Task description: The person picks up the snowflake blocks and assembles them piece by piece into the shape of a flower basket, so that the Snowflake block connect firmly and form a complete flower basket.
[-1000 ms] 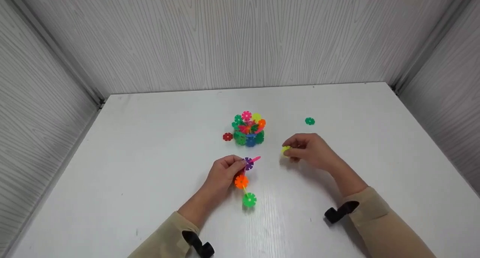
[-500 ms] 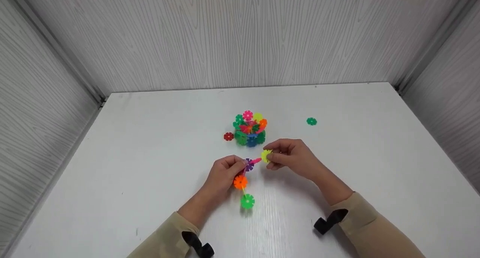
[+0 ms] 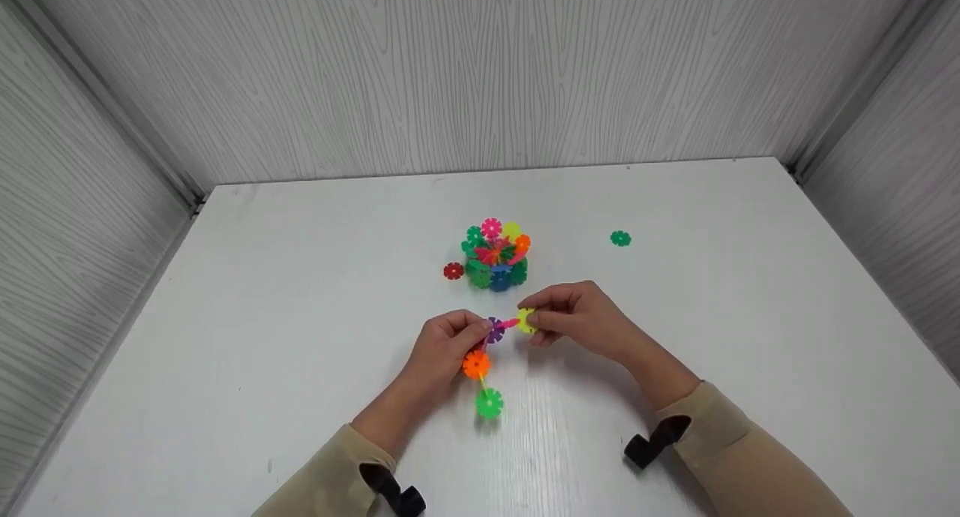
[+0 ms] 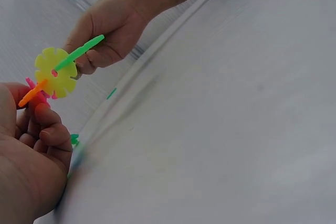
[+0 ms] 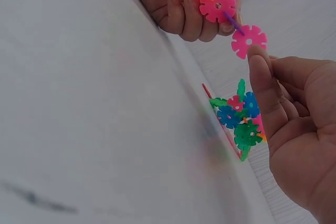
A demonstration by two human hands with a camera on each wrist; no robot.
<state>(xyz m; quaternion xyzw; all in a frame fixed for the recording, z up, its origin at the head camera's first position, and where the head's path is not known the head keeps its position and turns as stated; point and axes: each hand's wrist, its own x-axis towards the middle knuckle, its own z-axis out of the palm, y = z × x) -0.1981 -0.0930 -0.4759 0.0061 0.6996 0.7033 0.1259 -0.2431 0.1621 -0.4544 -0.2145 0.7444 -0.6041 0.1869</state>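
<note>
A chain of slotted snowflake discs is pinched by my left hand near its purple disc. From there an orange disc and a green disc trail toward me; the left wrist view shows another yellow disc between them. A pink disc points rightward from the purple one. My right hand pinches a loose yellow disc between thumb and fingers, its edge at the pink disc's tip. Whether their slots interlock cannot be made out. In the right wrist view, my fingers hide the loose yellow disc.
Behind the hands, a built cluster of many-coloured discs stands on the white table. A red disc lies at its left, and a green disc farther right. Wood-grain panels enclose the back and sides.
My right hand has moved left, bringing the yellow disc from apart to the pink disc's tip. My left hand keeps the chain in nearly the same place.
</note>
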